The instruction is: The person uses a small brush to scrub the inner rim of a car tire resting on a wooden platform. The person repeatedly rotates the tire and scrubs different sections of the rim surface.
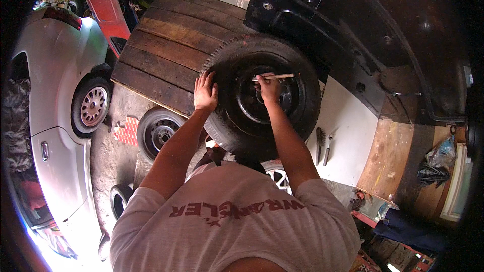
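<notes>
A black tyre on a dark steel wheel (227, 103) lies at the near right edge of a plank table. My left hand (205, 92) rests on the tyre's left side, its fingers stretched out and holding nothing. Over the wheel's centre, my right hand (268, 89) is closed round a slim pale stick-like tool (285, 76). This tool points right across the rim; its left end is partly hidden by my fingers, so its exact kind cannot be made out.
The plank table (166, 45) stretches far left. To the right, a wire brush (320, 143) and a small hand tool (328, 151) lie on a white board (348, 121). Another wheel (159, 132) sits below left, near a silver car (65, 146). A large black panel (363, 35) stands at the far right.
</notes>
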`<state>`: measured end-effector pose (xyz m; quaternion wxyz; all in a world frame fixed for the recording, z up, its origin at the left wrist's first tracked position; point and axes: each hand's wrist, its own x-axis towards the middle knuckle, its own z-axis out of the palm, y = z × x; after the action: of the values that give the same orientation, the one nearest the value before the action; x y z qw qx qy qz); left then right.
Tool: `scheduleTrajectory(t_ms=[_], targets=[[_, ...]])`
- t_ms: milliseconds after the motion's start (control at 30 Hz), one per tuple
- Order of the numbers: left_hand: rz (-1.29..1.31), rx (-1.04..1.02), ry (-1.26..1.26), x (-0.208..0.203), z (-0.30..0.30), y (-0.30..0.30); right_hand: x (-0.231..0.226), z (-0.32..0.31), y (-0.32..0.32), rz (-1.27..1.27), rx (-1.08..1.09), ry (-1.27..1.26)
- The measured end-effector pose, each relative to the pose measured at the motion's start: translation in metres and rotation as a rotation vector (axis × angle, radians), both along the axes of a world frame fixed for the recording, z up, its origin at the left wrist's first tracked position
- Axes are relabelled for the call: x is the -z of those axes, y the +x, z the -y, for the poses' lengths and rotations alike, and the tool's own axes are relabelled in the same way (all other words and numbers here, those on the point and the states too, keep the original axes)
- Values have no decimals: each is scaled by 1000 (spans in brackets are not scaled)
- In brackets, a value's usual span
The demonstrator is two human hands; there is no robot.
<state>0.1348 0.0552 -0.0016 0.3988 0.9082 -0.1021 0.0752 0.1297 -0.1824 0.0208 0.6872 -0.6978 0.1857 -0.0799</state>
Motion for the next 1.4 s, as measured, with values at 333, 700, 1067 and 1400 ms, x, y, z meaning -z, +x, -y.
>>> scheduleTrajectory(t_ms=[333, 700, 1067, 1400], targets=[[8, 19, -27, -2, 7, 0, 11, -6, 8, -42, 17, -618], [10, 7, -31, -2, 1, -1, -25, 21, -3, -155, -222, -941], [-6, -3, -11, -1, 2, 0, -3, 8, 19, 12, -205, -429], [-8, 0, -8, -4, 2, -1, -12, -17, -10, 26, -264, -875]])
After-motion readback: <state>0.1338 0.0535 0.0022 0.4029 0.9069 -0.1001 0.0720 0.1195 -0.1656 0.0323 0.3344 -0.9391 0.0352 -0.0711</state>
